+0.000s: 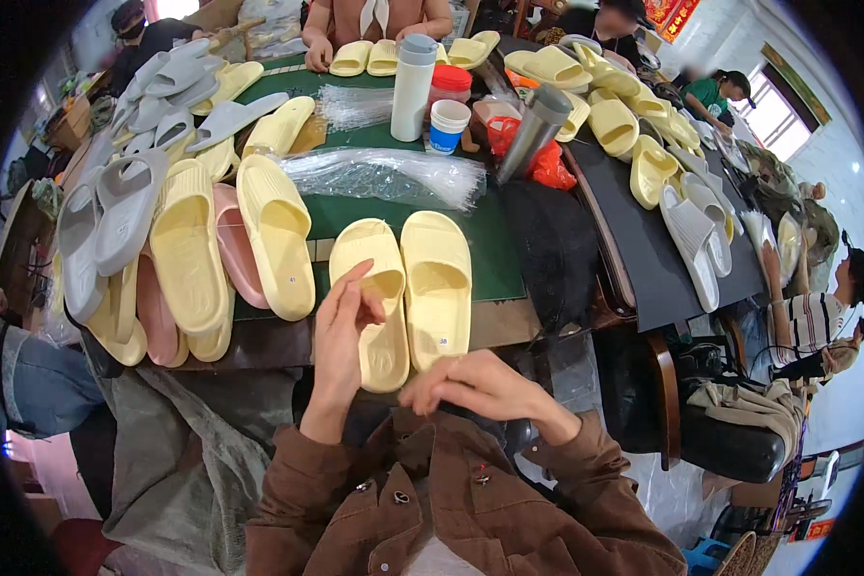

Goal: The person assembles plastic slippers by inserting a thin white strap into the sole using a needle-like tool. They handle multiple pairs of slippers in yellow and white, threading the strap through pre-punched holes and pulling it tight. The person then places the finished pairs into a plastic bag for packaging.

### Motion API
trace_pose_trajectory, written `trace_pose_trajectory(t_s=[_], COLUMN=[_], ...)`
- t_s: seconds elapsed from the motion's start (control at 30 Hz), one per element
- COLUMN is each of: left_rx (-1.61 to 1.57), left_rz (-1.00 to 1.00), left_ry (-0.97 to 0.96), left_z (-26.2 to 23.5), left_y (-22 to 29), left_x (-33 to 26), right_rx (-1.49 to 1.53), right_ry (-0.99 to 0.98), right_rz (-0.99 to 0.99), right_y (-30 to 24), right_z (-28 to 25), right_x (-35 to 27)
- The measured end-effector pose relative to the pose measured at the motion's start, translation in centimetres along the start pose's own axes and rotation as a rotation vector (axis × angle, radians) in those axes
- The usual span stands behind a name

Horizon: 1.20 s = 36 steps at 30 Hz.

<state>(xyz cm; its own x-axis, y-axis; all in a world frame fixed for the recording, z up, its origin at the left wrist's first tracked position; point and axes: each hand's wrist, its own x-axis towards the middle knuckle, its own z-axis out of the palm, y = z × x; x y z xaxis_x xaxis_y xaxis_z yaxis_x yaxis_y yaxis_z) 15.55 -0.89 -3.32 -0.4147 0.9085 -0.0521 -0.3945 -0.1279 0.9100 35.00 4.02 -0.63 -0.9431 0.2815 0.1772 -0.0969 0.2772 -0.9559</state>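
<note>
A pair of pale yellow slippers lies side by side in front of me, toes away: the left slipper [384,360] and the right slipper [436,302], which bears a small white sticker in its footbed. My left hand [341,322] is raised over the left slipper, partly covering it. Its fingers are curled toward the thumb in a pinch; whatever they hold is too fine to make out. Close to the slippers' heels is my right hand [485,384], its fingers bent together and the tips blurred. Anything between them cannot be made out.
Yellow, grey and pink slippers [187,250] pile up at left. Bundles of clear plastic strips [394,176] lie on the green mat [490,240]. Behind stand a white bottle [413,91], a paper cup [447,130] and a steel tumbler [535,134]. Several people work around; a chair [739,437] stands right.
</note>
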Motion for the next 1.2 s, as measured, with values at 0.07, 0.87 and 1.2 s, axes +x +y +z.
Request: trace_pose_trajectory(t_s=[0.07,0.87,1.2], left_rx=[0.051,0.429,0.345], left_rz=[0.023,0.141,0.068], left_ry=[-0.011,-0.211,-0.259], left_z=[-0.8,1.1,0.4], left_y=[0.3,-1.2,-1.8], left_x=[0.2,-4.7,-4.4], right_rx=[0.229,0.092,0.055], right_ry=[-0.059,0.584,0.539], right_rz=[0.124,0.239,0.230], right_y=[-0.9,2.7,2.6], right_z=[0.5,0.1,0.6], right_x=[-0.7,1.9,2.1])
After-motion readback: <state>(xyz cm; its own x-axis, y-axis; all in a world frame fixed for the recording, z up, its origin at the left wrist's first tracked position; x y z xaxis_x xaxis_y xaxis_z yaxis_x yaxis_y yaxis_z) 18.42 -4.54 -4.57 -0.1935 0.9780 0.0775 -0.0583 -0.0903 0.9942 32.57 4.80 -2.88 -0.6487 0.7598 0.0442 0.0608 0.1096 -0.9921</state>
